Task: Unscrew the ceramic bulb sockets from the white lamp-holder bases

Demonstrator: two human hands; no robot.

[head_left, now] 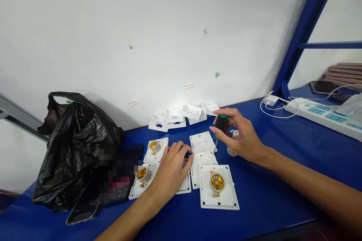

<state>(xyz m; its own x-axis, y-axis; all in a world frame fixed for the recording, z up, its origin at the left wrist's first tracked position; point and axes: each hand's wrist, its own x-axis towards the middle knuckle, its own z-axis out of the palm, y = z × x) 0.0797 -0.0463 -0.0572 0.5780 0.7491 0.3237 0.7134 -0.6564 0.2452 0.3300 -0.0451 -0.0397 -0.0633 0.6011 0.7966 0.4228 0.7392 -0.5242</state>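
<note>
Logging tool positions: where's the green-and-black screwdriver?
Head view, right of centre: the screwdriver is in the right hand, tip pointing down by the white square plates.

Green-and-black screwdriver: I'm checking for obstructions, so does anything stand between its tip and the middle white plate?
Nothing visible stands between the screwdriver and the middle white plate; the left hand is at its left edge.

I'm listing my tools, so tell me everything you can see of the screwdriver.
The screwdriver has a thick, rounded handle, black with green at both ends, apparently plastic or rubber, and a thin metal shaft. The right hand grips the handle between thumb and fingers. It points down at a slight tilt, its lower end by the right edges of two white plates. Tip shape and contact are too small to tell.
</note>
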